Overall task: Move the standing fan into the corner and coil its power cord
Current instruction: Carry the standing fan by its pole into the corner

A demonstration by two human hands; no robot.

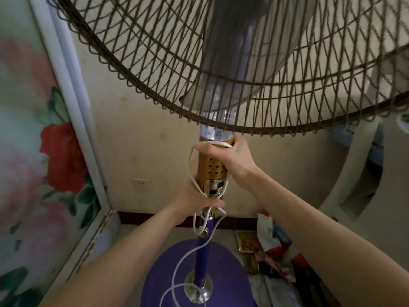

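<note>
Fan [254, 69]: upright in the far corner, by the wall [141, 138].
Cord [179, 261]: looped on the column [215, 169], slack trailing to the base [163, 262].
Left hand [197, 202]: curled round the column low down, pinning cord.
Right hand [230, 156]: curled round the column top, over a loop.
Advice: wind the slack upward, snugly.

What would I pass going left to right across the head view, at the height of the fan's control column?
Floral panel → white frame → wall socket → gold control column → white arched furniture.
</note>
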